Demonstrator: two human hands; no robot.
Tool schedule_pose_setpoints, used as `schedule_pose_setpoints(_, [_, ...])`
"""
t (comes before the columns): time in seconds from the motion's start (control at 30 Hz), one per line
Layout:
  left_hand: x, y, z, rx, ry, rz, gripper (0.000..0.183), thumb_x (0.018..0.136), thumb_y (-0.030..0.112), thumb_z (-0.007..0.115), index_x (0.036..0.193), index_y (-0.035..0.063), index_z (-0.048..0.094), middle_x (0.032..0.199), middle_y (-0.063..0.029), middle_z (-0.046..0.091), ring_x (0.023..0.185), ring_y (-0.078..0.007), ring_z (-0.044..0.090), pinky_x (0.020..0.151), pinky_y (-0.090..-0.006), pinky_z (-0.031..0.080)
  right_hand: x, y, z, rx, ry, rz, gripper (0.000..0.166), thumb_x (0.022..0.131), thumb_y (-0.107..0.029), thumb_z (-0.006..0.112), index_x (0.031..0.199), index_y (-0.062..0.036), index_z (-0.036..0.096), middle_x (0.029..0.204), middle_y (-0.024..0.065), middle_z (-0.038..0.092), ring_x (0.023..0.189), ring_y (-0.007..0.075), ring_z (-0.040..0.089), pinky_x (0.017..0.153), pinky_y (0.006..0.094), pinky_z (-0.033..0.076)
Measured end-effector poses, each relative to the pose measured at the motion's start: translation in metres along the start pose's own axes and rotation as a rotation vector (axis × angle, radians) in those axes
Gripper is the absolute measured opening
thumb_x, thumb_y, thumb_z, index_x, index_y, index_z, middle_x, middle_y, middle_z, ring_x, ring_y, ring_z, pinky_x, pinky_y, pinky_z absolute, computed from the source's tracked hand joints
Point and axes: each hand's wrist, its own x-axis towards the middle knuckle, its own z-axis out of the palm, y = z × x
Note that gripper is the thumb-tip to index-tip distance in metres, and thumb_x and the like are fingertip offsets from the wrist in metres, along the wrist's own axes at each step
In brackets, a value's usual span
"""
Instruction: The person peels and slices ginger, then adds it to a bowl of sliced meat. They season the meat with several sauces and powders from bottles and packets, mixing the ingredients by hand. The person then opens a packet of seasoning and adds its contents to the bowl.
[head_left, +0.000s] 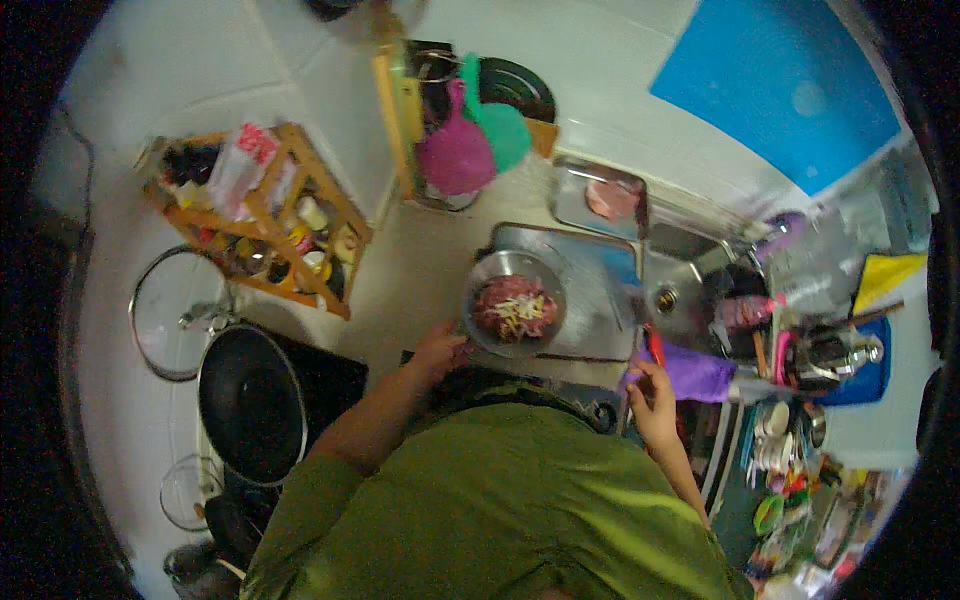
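A round metal bowl (516, 259) holds raw ground meat (496, 296) with pale strips (519, 309) heaped on top. It stands on the left part of a metal cutting board (589, 300). My left hand (441, 349), blurred, is at the counter's front edge, just below and left of the bowl; its grip is unclear. At the board's right front corner is my right hand (651, 391), fingers bent, beside a purple cloth (697, 373) hanging over the edge. A red handle (655, 345) lies right above its fingertips. Whether they hold the cloth or the handle is unclear.
Raw meat (611, 199) sits on a metal tray (576, 196) behind the board. A sink (682, 296) adjoins it on the right. Leftward stand a large black pot (251, 405), a glass lid (180, 315) and a wooden rack (300, 262). Pink (459, 157) and green (506, 135) boards lean at the back.
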Motion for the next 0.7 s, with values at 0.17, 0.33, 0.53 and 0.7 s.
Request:
schedule_pose_setpoints(0.17, [-0.068, 0.03, -0.02, -0.024, 0.273, 0.103, 0.054, 0.084, 0.014, 0.058, 0.133, 0.0063, 0.037, 0.11, -0.009, 0.053, 0.09, -0.019, 0.057, 0.077, -0.0334, 0.049, 0.002, 0.003, 0.008, 0.015, -0.013, -0.069, 0.041, 0.081, 0.005, 0.058, 0.12, -0.0044, 0.05, 0.106, 0.0074, 0.055, 0.085, 0.0143, 0.054, 0.076, 0.0277, 0.047])
schedule_pose_setpoints(0.33, [-0.136, 0.046, -0.057, -0.221, 0.35, 0.323, 0.051, 0.082, 0.011, 0.058, 0.13, 0.006, 0.041, 0.11, -0.0074, 0.053, 0.091, -0.0176, 0.057, 0.077, -0.0306, 0.048, 0.017, 0.018, 0.021, 0.083, -0.091, -0.137, 0.042, 0.081, 0.004, 0.059, 0.121, -0.0046, 0.05, 0.105, 0.0067, 0.054, 0.085, 0.0141, 0.054, 0.077, 0.0271, 0.046])
schedule_pose_setpoints(0.53, [-0.185, 0.073, -0.117, -0.233, 0.608, 0.522, 0.042, 0.083, 0.008, 0.054, 0.124, 0.0054, 0.045, 0.105, -0.0039, 0.053, 0.092, -0.0159, 0.056, 0.077, -0.029, 0.046, 0.037, 0.001, 0.042, 0.146, -0.159, -0.137, 0.037, 0.083, 0.002, 0.058, 0.119, -0.0029, 0.052, 0.099, 0.0053, 0.052, 0.084, 0.0137, 0.051, 0.075, 0.0257, 0.045])
schedule_pose_setpoints(0.7, [-0.206, 0.108, -0.15, -0.285, 0.708, 0.681, 0.041, 0.082, 0.003, 0.052, 0.122, 0.0054, 0.045, 0.102, -0.0027, 0.051, 0.087, -0.0152, 0.054, 0.068, -0.0259, 0.043, 0.037, -0.03, 0.05, -0.001, -0.151, -0.259, 0.019, 0.088, -0.008, 0.054, 0.104, 0.0007, 0.06, 0.093, 0.0103, 0.056, 0.081, 0.0201, 0.053, 0.074, 0.0305, 0.044])
